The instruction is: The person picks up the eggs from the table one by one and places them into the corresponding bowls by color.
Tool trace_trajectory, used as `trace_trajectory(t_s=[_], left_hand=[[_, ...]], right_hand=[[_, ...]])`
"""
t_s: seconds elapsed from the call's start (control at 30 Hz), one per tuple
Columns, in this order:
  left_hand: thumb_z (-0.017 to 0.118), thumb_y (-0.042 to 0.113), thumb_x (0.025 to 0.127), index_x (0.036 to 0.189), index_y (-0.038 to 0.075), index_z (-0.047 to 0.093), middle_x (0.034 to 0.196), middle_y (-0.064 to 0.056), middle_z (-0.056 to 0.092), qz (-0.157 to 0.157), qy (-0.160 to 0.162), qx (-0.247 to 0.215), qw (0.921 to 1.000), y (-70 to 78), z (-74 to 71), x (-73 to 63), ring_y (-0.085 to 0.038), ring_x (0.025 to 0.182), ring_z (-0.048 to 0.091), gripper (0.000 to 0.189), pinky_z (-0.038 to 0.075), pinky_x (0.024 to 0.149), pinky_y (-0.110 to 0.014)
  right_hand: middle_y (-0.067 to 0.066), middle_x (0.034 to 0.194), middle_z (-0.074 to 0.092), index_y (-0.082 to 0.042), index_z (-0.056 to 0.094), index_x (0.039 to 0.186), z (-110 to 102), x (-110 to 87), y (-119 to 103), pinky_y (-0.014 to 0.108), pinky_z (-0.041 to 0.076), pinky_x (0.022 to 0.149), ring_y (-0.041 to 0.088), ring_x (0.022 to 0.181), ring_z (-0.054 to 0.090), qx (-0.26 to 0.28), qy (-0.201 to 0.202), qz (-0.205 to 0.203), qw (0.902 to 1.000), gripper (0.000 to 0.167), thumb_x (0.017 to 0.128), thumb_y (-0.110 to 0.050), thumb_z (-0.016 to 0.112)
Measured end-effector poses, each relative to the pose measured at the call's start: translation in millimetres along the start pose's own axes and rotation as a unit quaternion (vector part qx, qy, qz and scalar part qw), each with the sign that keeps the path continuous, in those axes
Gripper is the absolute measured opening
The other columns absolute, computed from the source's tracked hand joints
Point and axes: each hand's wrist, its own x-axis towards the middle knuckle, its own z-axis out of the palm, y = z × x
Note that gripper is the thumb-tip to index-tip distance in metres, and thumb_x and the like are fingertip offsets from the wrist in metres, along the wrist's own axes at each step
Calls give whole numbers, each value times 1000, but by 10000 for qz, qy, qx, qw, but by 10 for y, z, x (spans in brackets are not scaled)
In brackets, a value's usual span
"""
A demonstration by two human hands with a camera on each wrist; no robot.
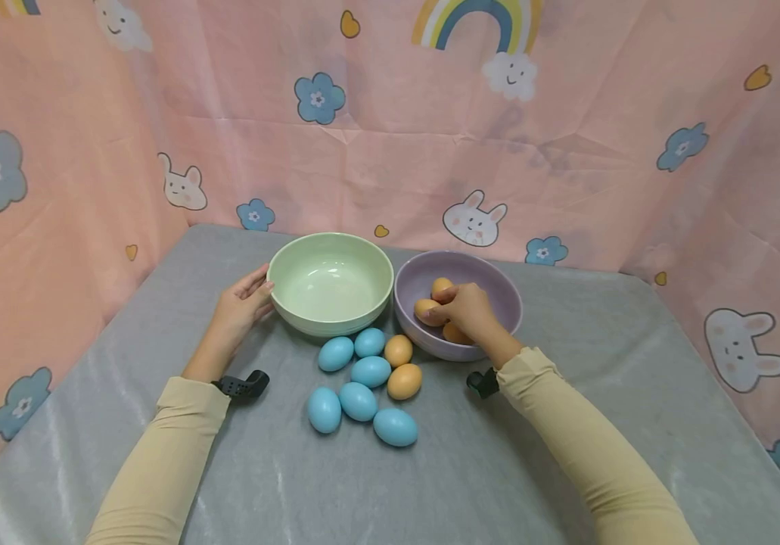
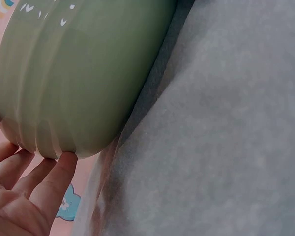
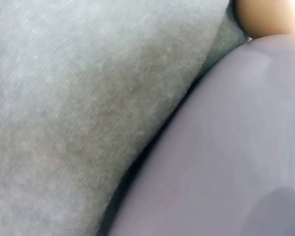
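Note:
My left hand [image 1: 238, 312] rests its fingertips against the outer left side of a light green bowl [image 1: 331, 280]. In the left wrist view, its extended fingers [image 2: 56, 182] touch the bowl's ridged wall. My right hand [image 1: 469, 309] reaches inside a purple bowl [image 1: 501, 291] and pinches a tan egg [image 1: 427, 312] between thumb and fingers. Two more tan eggs lie in that bowl: one behind the fingers [image 1: 442, 287], the other partly hidden under the hand. The right wrist view has the purple bowl's outer wall [image 3: 221, 147] but no hand.
Several blue eggs [image 1: 358, 401] lie on the grey table cover [image 1: 281, 484] in front of the bowls. Two tan eggs [image 1: 405, 381] sit beside them, near the purple bowl. The bowls stand side by side. A pink patterned curtain [image 1: 376, 166] surrounds the table's back and sides.

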Motion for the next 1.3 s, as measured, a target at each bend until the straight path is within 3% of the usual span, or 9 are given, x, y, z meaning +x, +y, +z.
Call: trace_trajectory(t_s=[0.2, 0.4, 0.63, 0.73, 0.93, 1.3], left_hand=[[50, 24, 105, 157, 13, 28, 164, -7, 26, -47, -11, 53, 10000, -6, -8, -25, -25, 146, 39, 58, 52, 100, -16], [51, 25, 105, 157, 13, 28, 165, -8, 26, -32, 13, 61, 10000, 3, 1, -28, -26, 146, 39, 59, 52, 100, -16], [50, 24, 105, 157, 13, 28, 165, -7, 25, -2, -2, 99, 10000, 28, 2, -22, -26, 147, 37, 58, 51, 99, -14], [50, 24, 105, 157, 13, 28, 165, -8, 25, -6, -22, 108, 9999, 28, 3, -22, -26, 147, 37, 58, 51, 100, -15], [50, 23, 105, 157, 13, 28, 165, -8, 25, 26, -19, 33, 10000, 10, -7, -16, -28, 146, 38, 58, 52, 97, -13], [51, 22, 105, 157, 11, 30, 163, -8, 29, 73, 22, 12, 10000, 8, 6, -12, -26, 145, 40, 57, 53, 96, -12]], right_hand=[[13, 129, 68, -3, 69, 124, -30, -106, -56, 33, 55, 99, 26, 122, 61, 502, 187, -181, 9984, 45, 85, -23, 80], [11, 124, 71, -5, 70, 123, -140, -471, -213, 15, 53, 81, 20, 113, 66, 1212, 239, -676, 9900, 43, 87, -27, 79], [13, 121, 72, -4, 73, 119, -92, -899, -246, 23, 59, 92, 20, 116, 65, 1532, -71, -871, 9843, 41, 83, -21, 82], [16, 120, 72, 0, 72, 119, -45, -1015, -220, 19, 57, 94, 24, 119, 66, 1603, -128, -982, 9821, 41, 83, -17, 82], [18, 123, 70, 2, 69, 122, 27, -1126, -141, 25, 59, 94, 31, 117, 67, 1603, -233, -1142, 9802, 45, 82, -14, 82], [21, 130, 66, 6, 64, 127, 196, -1201, 2, 35, 57, 100, 33, 120, 64, 1204, -371, -898, 9880, 54, 81, -14, 83]])
